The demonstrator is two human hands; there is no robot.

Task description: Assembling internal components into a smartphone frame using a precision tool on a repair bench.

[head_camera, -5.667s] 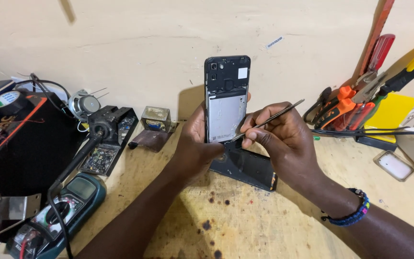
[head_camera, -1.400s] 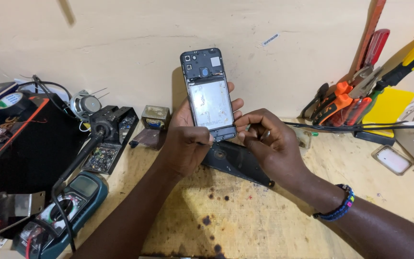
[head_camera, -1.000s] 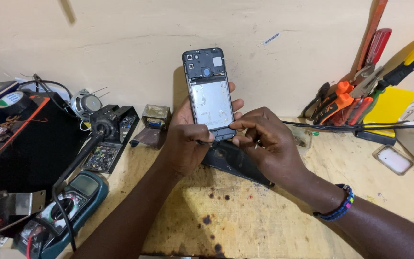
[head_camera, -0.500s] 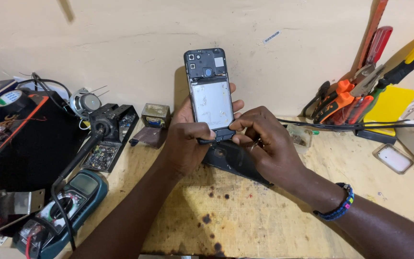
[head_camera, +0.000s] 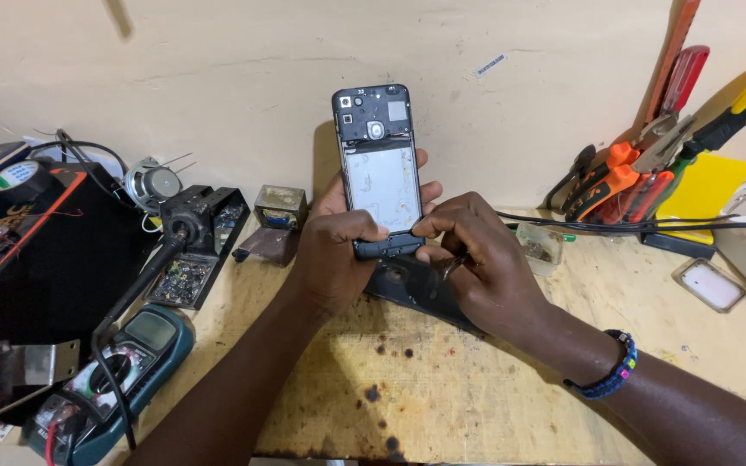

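An opened phone (head_camera: 380, 164) with its back cover off stands upright above the wooden bench, showing a dark top section and a pale metal middle. My left hand (head_camera: 337, 259) grips it from behind and below, thumb on its lower front. My right hand (head_camera: 474, 267) pinches the black bottom piece (head_camera: 388, 248) at the phone's lower edge, with a thin metal tool tucked under the palm. A black phone part (head_camera: 407, 285) lies flat on the bench beneath both hands.
A multimeter (head_camera: 123, 367), soldering iron stand (head_camera: 192, 237) and black box (head_camera: 36, 242) crowd the left. Pliers and screwdrivers (head_camera: 641, 173) lean on the wall at right, with a cable (head_camera: 632, 226), small clear dish (head_camera: 535, 246) and a small white rectangular part (head_camera: 710, 285).
The phone has lowered and shifted a little to the right. My right hand left off probing with the thin tool and now pinches the phone's bottom piece.
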